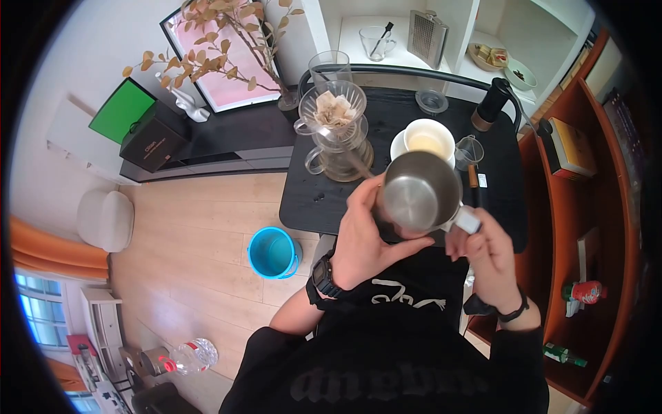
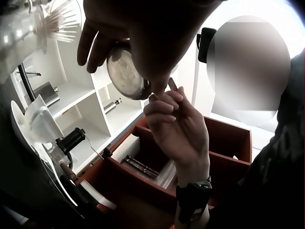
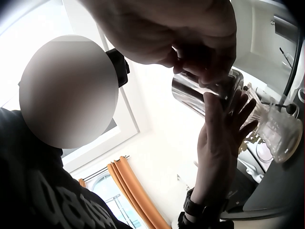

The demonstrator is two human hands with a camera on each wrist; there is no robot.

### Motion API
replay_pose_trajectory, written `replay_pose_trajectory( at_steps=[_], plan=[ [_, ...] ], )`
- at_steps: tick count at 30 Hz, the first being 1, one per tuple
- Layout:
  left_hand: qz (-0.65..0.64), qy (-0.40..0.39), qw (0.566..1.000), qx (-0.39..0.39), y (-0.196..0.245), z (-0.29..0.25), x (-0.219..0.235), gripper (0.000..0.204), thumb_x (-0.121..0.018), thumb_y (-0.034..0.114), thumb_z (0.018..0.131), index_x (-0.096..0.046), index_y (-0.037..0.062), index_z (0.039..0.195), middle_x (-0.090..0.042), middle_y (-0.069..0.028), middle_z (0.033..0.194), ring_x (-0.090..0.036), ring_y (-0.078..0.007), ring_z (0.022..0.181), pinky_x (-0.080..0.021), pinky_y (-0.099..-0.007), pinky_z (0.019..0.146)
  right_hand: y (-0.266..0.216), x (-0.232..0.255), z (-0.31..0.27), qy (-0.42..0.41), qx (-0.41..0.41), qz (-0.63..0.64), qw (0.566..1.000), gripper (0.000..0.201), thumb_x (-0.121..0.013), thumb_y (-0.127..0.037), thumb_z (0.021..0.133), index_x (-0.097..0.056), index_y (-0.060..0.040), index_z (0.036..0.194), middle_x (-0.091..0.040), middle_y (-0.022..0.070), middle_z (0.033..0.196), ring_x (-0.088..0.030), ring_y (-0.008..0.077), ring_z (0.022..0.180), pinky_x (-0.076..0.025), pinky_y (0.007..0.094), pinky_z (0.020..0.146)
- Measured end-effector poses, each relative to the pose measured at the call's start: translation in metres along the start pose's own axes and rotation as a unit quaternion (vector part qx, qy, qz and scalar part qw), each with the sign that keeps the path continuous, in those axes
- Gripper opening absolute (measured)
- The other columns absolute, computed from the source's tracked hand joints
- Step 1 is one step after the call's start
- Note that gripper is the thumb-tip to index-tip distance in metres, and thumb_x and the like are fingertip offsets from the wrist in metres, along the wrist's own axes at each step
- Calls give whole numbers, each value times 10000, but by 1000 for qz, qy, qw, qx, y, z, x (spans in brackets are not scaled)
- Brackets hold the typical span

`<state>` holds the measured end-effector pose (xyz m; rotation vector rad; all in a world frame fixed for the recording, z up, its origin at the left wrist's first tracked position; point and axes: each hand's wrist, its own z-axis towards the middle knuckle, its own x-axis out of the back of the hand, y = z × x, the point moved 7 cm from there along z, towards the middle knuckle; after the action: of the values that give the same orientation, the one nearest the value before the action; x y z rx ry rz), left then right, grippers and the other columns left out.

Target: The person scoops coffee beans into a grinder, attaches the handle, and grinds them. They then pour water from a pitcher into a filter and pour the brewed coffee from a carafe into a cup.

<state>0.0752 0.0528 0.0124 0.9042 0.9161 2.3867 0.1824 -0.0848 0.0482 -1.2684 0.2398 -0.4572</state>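
An open-topped stainless steel pouring kettle [image 1: 420,190] is tilted over the table's front edge, bare metal showing inside. My right hand [image 1: 491,259] grips its handle [image 1: 467,221] with curled fingers. Against the kettle's side lies my left hand [image 1: 362,241], thumb stretched below and fingers spread along the wall, as the right wrist view also shows. A thin, blurred spout [image 1: 357,165] points toward a clear coffee dripper [image 1: 345,96] holding a filter paper [image 1: 334,110]. Under the dripper stands a glass server [image 1: 338,162]. Beyond the kettle is a white cup [image 1: 434,131] with pale liquid.
The black table [image 1: 310,207] also bears a clear glass [image 1: 329,65], a black hand grinder [image 1: 491,103], a small glass pitcher [image 1: 469,148] and a round lid [image 1: 432,101]. A blue bucket [image 1: 272,252] stands on the floor at left. Brown shelves [image 1: 552,276] line the right side.
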Motion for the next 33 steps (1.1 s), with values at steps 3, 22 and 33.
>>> replay_pose_trajectory(
  at_steps=[3, 22, 33],
  plan=[
    [-69, -23, 996, -51, -3, -2, 3, 951, -850, 187, 776, -138, 38, 1390, -470, -272, 1374, -552, -312, 1202, -418, -446, 1001, -6, 23, 7, 67, -32, 33, 997, 457, -441, -475, 1045, -462, -69, 838, -451, 7, 711, -422, 76, 627, -327, 227, 577],
    [291, -71, 954, -14, -79, 137, 65, 952, -801, 582, 707, -508, -76, 1329, -591, -225, 1260, -573, -367, 1164, -476, -417, 981, -34, 36, 112, 22, -9, -226, 974, 434, -498, -374, 1049, -572, -8, 828, -511, -29, 713, -440, 52, 675, -397, 242, 623],
    [314, -32, 947, -60, -82, 135, 64, 768, -764, 524, 745, -570, -12, 1260, -612, -149, 1159, -589, -339, 1058, -495, -411, 911, -67, 29, 155, 7, 22, -421, 907, 540, -497, -458, 1008, -650, 26, 822, -582, 109, 640, -559, 219, 588, -451, 349, 596]
  ],
)
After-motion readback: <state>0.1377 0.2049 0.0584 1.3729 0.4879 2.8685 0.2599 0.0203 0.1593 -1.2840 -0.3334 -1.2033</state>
